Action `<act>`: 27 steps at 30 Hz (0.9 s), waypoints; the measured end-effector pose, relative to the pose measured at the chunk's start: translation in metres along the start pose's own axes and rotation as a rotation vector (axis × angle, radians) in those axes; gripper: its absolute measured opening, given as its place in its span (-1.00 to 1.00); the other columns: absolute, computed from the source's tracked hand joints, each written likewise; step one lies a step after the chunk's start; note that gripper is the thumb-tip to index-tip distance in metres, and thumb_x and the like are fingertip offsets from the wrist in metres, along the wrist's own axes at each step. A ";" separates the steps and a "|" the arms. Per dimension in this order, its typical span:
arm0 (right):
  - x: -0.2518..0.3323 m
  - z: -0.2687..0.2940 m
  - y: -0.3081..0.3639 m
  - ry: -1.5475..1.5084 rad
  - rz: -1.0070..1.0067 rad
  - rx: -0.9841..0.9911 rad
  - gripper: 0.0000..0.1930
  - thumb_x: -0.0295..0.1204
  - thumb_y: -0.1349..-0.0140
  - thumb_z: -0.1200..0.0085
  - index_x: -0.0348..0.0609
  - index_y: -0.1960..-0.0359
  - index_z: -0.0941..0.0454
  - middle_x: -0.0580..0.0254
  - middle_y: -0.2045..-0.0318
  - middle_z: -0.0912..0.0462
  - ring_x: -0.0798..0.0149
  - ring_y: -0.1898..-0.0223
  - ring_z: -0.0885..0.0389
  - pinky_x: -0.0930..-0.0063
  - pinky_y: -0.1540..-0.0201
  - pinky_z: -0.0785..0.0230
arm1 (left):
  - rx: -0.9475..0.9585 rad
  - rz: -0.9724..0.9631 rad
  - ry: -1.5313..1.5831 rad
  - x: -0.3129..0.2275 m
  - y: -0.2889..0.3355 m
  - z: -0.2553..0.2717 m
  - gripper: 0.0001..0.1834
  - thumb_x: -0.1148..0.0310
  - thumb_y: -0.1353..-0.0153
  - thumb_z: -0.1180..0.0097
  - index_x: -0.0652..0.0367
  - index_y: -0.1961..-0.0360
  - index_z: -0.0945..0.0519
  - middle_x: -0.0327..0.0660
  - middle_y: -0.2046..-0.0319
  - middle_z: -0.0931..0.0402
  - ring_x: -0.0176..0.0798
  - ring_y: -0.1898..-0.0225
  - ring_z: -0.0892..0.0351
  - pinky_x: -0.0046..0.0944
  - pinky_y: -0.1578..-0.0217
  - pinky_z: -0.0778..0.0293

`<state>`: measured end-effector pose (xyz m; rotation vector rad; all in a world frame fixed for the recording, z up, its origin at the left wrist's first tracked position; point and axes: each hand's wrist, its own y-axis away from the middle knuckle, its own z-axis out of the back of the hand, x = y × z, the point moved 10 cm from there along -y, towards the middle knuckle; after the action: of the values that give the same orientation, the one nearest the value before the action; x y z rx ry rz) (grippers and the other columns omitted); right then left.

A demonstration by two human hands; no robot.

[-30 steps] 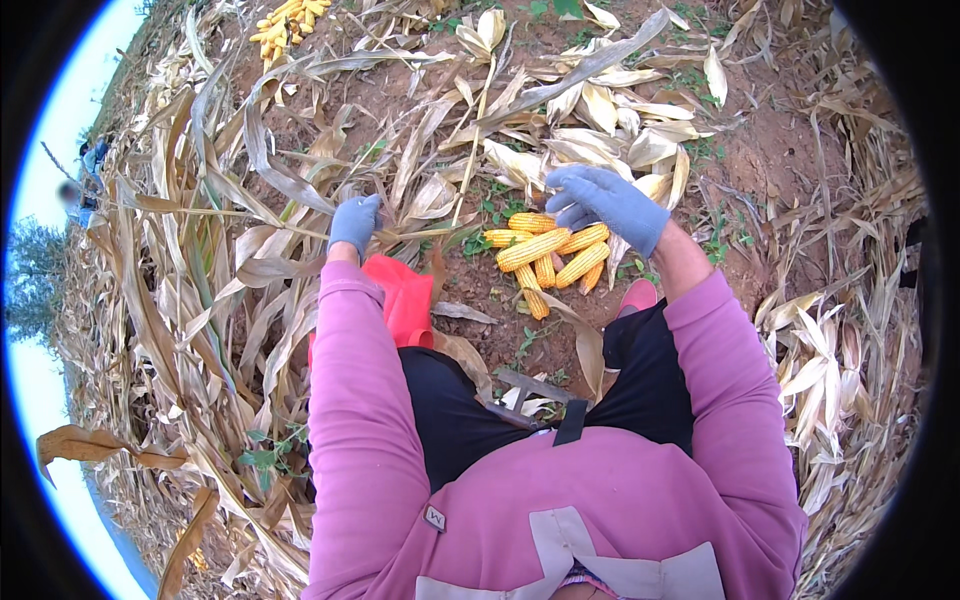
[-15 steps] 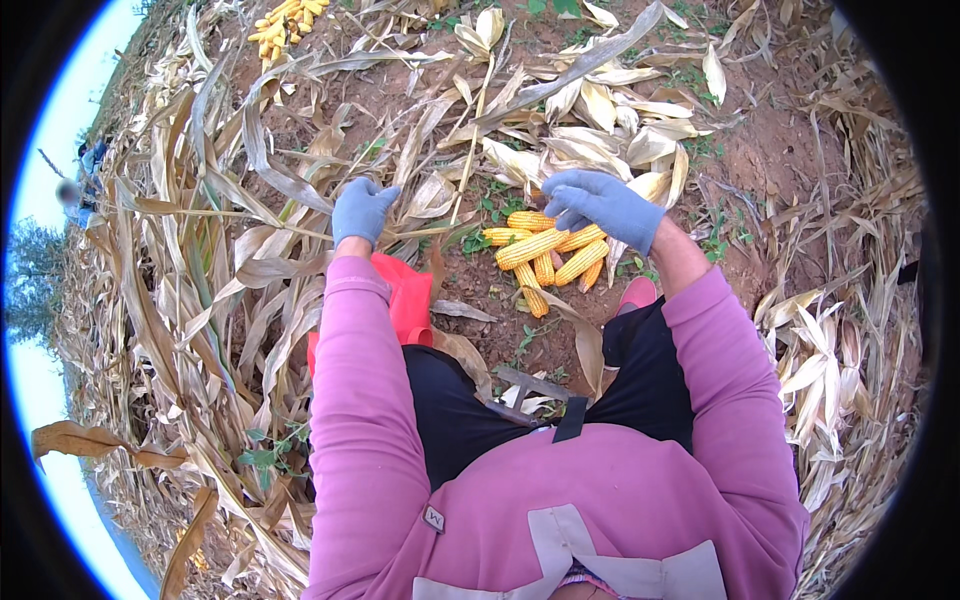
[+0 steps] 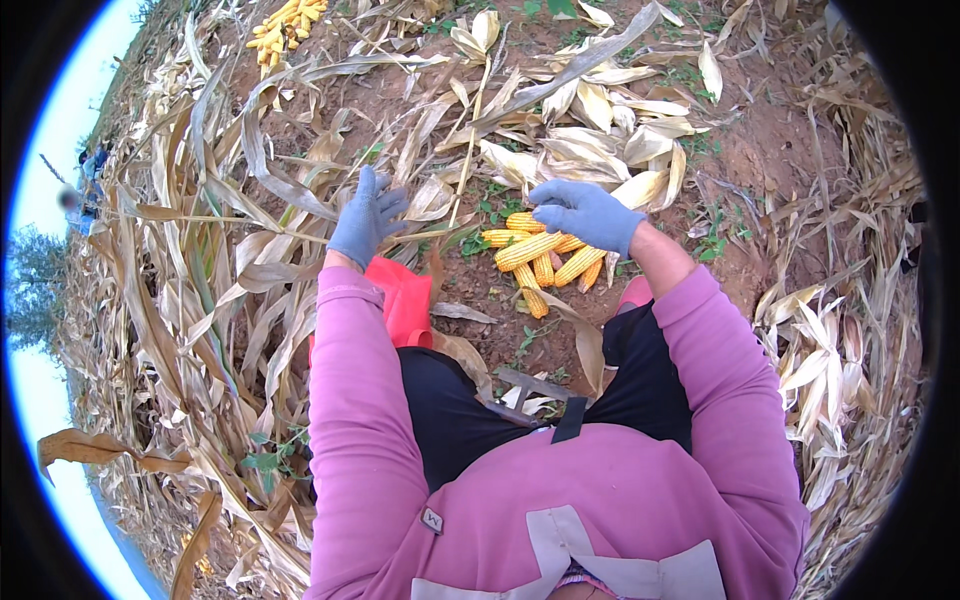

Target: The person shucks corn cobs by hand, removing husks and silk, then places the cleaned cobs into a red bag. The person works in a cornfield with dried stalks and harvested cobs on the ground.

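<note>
My left hand [image 3: 367,222], in a blue-grey glove, is raised over dry corn leaves with its fingers spread and nothing in it. My right hand [image 3: 592,216], gloved alike, hovers over the upper right of a small pile of husked yellow corn cobs [image 3: 530,250] and hides part of it. Its fingers reach out to the left, thumb apart, with no object seen in them. Beside my left forearm lies something of bright red cloth [image 3: 405,300], partly hidden by the sleeve.
Pale stripped husks [image 3: 600,140] lie beyond the cobs. Dry corn stalks [image 3: 170,290] crowd the left side, and more husks [image 3: 820,360] lie at right. Another heap of cobs [image 3: 285,30] is at the far left. A person [image 3: 85,195] is in the distance at the left edge.
My left hand has turned and spread its fingers upward, shifting slightly left. My right hand has drawn a little to the left, its fingers straighter than before. The cobs have stayed put.
</note>
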<state>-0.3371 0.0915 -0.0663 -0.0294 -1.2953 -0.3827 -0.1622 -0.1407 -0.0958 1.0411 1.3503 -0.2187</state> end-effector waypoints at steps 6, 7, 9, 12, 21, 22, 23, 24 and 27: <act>0.025 0.000 0.000 0.289 0.120 -0.169 -0.52 -0.13 -0.16 -0.10 -0.17 -0.02 -0.44 0.03 0.16 -0.60 0.10 0.13 -0.58 0.33 0.05 -0.40 | 0.225 0.058 0.031 -0.002 0.009 -0.031 -0.17 -0.30 -0.25 0.37 0.32 -0.13 -0.31 0.09 -0.01 -0.43 0.00 0.01 -0.49 -0.05 0.12 -0.51; 0.031 -0.002 0.000 0.366 0.128 -0.198 -0.51 -0.12 -0.15 -0.10 -0.17 -0.02 -0.43 0.01 0.16 -0.60 0.06 0.12 -0.58 0.30 0.04 -0.39 | 0.275 0.078 0.011 -0.001 0.012 -0.038 -0.18 -0.29 -0.26 0.39 0.33 -0.11 -0.33 0.10 0.00 -0.45 0.01 0.02 -0.50 -0.06 0.13 -0.52; 0.042 -0.014 -0.004 0.353 0.179 -0.191 -0.48 -0.08 -0.13 -0.10 -0.11 -0.05 -0.42 -0.01 0.09 -0.55 0.01 0.06 -0.54 0.25 0.00 -0.37 | 0.363 0.088 0.005 -0.002 0.019 -0.056 -0.19 -0.28 -0.28 0.41 0.32 -0.10 -0.36 0.09 0.01 -0.46 0.01 0.04 -0.52 -0.05 0.10 -0.50; 0.052 -0.029 -0.009 0.417 0.235 -0.177 -0.37 -0.01 -0.08 -0.11 -0.08 -0.13 -0.34 0.02 -0.05 -0.46 0.02 -0.03 -0.48 0.23 -0.05 -0.32 | 0.480 0.093 0.018 -0.006 0.037 -0.098 -0.24 -0.24 -0.30 0.41 0.30 -0.06 -0.40 0.05 0.09 -0.51 -0.04 0.10 -0.56 -0.08 0.08 -0.49; 0.059 -0.029 -0.009 0.497 0.190 -0.274 -0.50 -0.05 -0.03 -0.16 0.05 0.00 -0.46 0.16 0.07 -0.55 0.10 0.06 -0.54 0.25 0.03 -0.38 | 0.537 0.144 -0.034 0.005 0.052 -0.134 -0.31 -0.17 -0.33 0.37 0.30 0.00 -0.44 -0.02 0.13 -0.53 -0.09 0.14 -0.57 -0.09 0.06 -0.49; 0.055 -0.027 -0.011 0.471 0.158 -0.252 -0.56 -0.07 -0.04 -0.15 0.05 0.06 -0.51 0.18 0.13 -0.59 0.12 0.10 -0.56 0.25 0.06 -0.39 | 0.579 0.135 -0.016 0.004 0.053 -0.138 -0.31 -0.17 -0.34 0.37 0.30 0.01 -0.45 -0.02 0.14 -0.54 -0.09 0.14 -0.57 -0.09 0.07 -0.50; 0.055 -0.026 -0.010 0.449 0.154 -0.256 -0.62 -0.09 -0.05 -0.14 0.06 0.12 -0.53 0.19 0.20 -0.61 0.12 0.15 -0.58 0.25 0.10 -0.40 | 0.620 0.126 0.003 0.003 0.055 -0.141 -0.31 -0.16 -0.34 0.37 0.30 0.02 -0.46 -0.02 0.14 -0.54 -0.09 0.14 -0.57 -0.10 0.08 -0.50; 0.056 -0.025 -0.009 0.425 0.153 -0.261 -0.68 -0.11 -0.07 -0.12 0.06 0.17 -0.56 0.20 0.28 -0.62 0.12 0.20 -0.59 0.25 0.13 -0.41 | 0.629 0.132 0.004 0.003 0.056 -0.142 -0.32 -0.16 -0.34 0.37 0.31 0.03 -0.47 -0.03 0.14 -0.54 -0.09 0.13 -0.57 -0.10 0.08 -0.51; 0.060 -0.023 -0.008 0.408 0.226 -0.278 -0.78 -0.16 -0.12 -0.07 0.07 0.27 -0.59 0.18 0.41 -0.63 0.09 0.30 -0.60 0.24 0.22 -0.43 | 0.634 0.146 -0.005 0.004 0.057 -0.141 -0.32 -0.15 -0.34 0.37 0.31 0.05 -0.48 -0.03 0.15 -0.54 -0.09 0.13 -0.57 -0.10 0.10 -0.52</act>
<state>-0.3051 0.0636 -0.0182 -0.3142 -0.8192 -0.3502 -0.2201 -0.0061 -0.0534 1.6568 1.2161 -0.5622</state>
